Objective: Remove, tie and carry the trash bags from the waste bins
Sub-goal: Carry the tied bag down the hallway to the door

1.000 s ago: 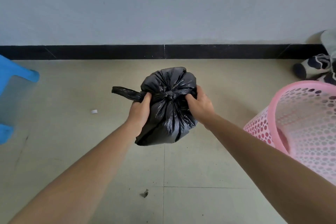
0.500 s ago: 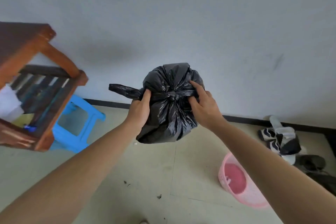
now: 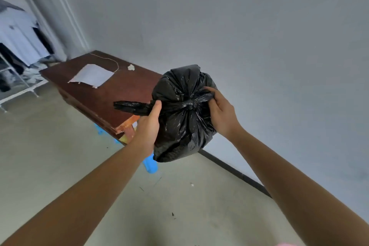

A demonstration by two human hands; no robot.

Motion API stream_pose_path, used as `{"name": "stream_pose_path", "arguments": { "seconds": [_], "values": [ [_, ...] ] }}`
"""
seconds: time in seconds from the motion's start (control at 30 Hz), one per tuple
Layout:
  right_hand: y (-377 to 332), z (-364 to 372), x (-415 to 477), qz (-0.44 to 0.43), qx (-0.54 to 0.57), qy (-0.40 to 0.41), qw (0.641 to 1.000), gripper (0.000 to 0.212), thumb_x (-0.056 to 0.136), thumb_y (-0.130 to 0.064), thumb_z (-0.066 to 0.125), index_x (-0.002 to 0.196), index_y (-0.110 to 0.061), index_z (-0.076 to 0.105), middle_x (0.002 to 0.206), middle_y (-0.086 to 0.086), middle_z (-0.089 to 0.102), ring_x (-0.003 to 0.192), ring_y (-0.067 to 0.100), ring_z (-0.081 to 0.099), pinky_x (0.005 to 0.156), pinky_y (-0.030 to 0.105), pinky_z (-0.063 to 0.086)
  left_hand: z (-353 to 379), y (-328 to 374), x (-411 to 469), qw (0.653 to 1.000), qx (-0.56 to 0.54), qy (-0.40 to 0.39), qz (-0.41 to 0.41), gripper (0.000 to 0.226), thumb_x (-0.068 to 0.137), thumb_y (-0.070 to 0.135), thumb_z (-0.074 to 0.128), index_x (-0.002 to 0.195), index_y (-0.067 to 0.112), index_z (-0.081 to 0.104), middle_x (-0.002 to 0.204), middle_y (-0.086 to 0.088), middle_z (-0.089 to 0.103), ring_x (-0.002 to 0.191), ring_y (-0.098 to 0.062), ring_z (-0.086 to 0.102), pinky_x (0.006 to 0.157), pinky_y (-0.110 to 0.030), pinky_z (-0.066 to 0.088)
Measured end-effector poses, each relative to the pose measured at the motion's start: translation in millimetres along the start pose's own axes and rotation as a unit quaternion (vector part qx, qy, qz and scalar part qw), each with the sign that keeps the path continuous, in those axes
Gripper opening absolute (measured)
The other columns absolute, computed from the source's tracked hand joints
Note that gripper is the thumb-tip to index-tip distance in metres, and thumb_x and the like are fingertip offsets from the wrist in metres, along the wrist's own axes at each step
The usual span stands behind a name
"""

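Observation:
A full black trash bag (image 3: 179, 126) hangs in the air in front of me, its neck drawn into a knot facing me. My left hand (image 3: 148, 126) grips the bag's left tail, which sticks out to the left. My right hand (image 3: 221, 112) pinches the right tail beside the knot. The pink waste bin shows only as a sliver (image 3: 287, 244) at the bottom edge.
A dark wooden table (image 3: 95, 90) with a paper sheet (image 3: 91, 75) and a cord stands left of the bag against the grey wall. A blue stool (image 3: 149, 164) sits under it. A clothes rack (image 3: 18, 50) is at far left. Small debris dots the floor.
The view has swung up and to the left; the pink bin and the shoes have left the frame and the table top has come into view. Both hands keep hold of the bag tails.

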State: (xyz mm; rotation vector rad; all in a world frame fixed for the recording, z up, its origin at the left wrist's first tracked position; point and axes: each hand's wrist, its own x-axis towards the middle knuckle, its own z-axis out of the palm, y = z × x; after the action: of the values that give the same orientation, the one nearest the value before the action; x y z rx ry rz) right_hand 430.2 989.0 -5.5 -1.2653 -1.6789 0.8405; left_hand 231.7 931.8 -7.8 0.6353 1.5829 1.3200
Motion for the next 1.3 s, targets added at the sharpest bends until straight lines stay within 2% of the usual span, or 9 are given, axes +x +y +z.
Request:
{"name": "stream_pose_path", "arguments": {
  "seconds": [0.13, 0.27, 0.33, 0.5, 0.63, 0.87, 1.0, 1.13, 1.3],
  "values": [
    [-64, 115, 16, -0.069, 0.036, -0.076, 0.994, 0.040, 0.101, -0.014, 0.038, 0.135, -0.030, 0.053, 0.112, 0.002, 0.067, 0.098, 0.019, 0.061, 0.090, 0.029, 0.048, -115, 28, -2, 0.993, -0.079, 0.075, 0.037, 0.048, 0.091, 0.052, 0.063, 0.127, 0.020, 0.059, 0.115, 0.001, 0.070, 0.096, -0.018, 0.070, 0.080, -0.029, 0.053],
    [-144, 249, 14, -0.154, 0.056, -0.180, 0.970, 0.050, 0.095, -0.001, 0.039, 0.138, -0.026, 0.049, 0.103, -0.002, 0.064, 0.081, 0.013, 0.055, 0.073, 0.003, 0.039, -253, 44, -11, 0.974, -0.140, 0.154, 0.091, 0.034, 0.097, 0.040, 0.060, 0.126, 0.022, 0.064, 0.114, 0.001, 0.073, 0.085, -0.011, 0.075, 0.062, -0.020, 0.057],
    [-186, 318, 7, -0.166, 0.057, -0.231, 0.957, 0.055, 0.092, 0.000, 0.040, 0.140, -0.028, 0.046, 0.101, 0.000, 0.064, 0.080, 0.016, 0.056, 0.069, 0.005, 0.040, -325, 48, -17, 0.961, -0.153, 0.200, 0.110, 0.031, 0.098, 0.039, 0.060, 0.124, 0.025, 0.064, 0.113, 0.003, 0.073, 0.084, -0.008, 0.074, 0.060, -0.019, 0.057],
    [-289, 489, -18, -0.242, 0.085, -0.327, 0.909, 0.060, 0.090, -0.001, 0.044, 0.144, -0.028, 0.043, 0.111, 0.011, 0.066, 0.098, 0.029, 0.061, 0.089, 0.037, 0.046, -493, 66, -32, 0.921, -0.154, 0.325, 0.148, 0.031, 0.094, 0.043, 0.064, 0.120, 0.027, 0.066, 0.115, 0.002, 0.073, 0.102, -0.016, 0.071, 0.089, -0.032, 0.055],
    [-355, 594, -46, -0.276, 0.116, -0.382, 0.874, 0.058, 0.094, -0.001, 0.045, 0.147, -0.024, 0.040, 0.108, -0.004, 0.060, 0.090, 0.018, 0.058, 0.078, 0.017, 0.042, -597, 80, -42, 0.886, -0.164, 0.402, 0.163, 0.030, 0.095, 0.043, 0.062, 0.119, 0.026, 0.067, 0.113, 0.000, 0.075, 0.104, -0.021, 0.071, 0.096, -0.040, 0.054],
    [-427, 747, -57, -0.281, 0.164, -0.450, 0.832, 0.058, 0.096, -0.005, 0.048, 0.149, -0.024, 0.039, 0.124, -0.014, 0.054, 0.103, -0.002, 0.051, 0.084, -0.003, 0.033, -728, 83, -14, 0.847, -0.176, 0.467, 0.184, 0.028, 0.097, 0.039, 0.060, 0.119, 0.022, 0.068, 0.109, 0.000, 0.076, 0.103, -0.020, 0.072, 0.094, -0.039, 0.055],
    [-462, 848, -40, -0.250, 0.201, -0.497, 0.806, 0.056, 0.096, -0.007, 0.044, 0.149, -0.028, 0.042, 0.121, -0.014, 0.060, 0.105, 0.003, 0.057, 0.100, 0.022, 0.044, -815, 97, 38, 0.824, -0.183, 0.502, 0.186, 0.029, 0.092, 0.045, 0.065, 0.113, 0.025, 0.068, 0.106, -0.002, 0.077, 0.098, -0.025, 0.074, 0.094, -0.045, 0.055],
    [-503, 953, 3, -0.213, 0.242, -0.533, 0.782, 0.055, 0.096, -0.014, 0.046, 0.147, -0.032, 0.043, 0.104, -0.032, 0.057, 0.079, -0.016, 0.057, 0.077, 0.006, 0.043, -902, 131, 108, 0.803, -0.185, 0.527, 0.206, 0.037, 0.093, 0.043, 0.064, 0.123, 0.023, 0.064, 0.112, -0.006, 0.075, 0.099, -0.027, 0.073, 0.096, -0.050, 0.055],
    [-581, 1062, 62, -0.225, 0.238, -0.566, 0.756, 0.053, 0.094, -0.028, 0.056, 0.146, -0.036, 0.045, 0.130, -0.018, 0.057, 0.113, -0.003, 0.053, 0.099, 0.021, 0.038, -994, 186, 179, 0.788, -0.198, 0.550, 0.194, 0.032, 0.096, 0.044, 0.059, 0.118, 0.021, 0.064, 0.104, -0.002, 0.076, 0.085, -0.016, 0.076, 0.070, -0.030, 0.060]
  ]
}}
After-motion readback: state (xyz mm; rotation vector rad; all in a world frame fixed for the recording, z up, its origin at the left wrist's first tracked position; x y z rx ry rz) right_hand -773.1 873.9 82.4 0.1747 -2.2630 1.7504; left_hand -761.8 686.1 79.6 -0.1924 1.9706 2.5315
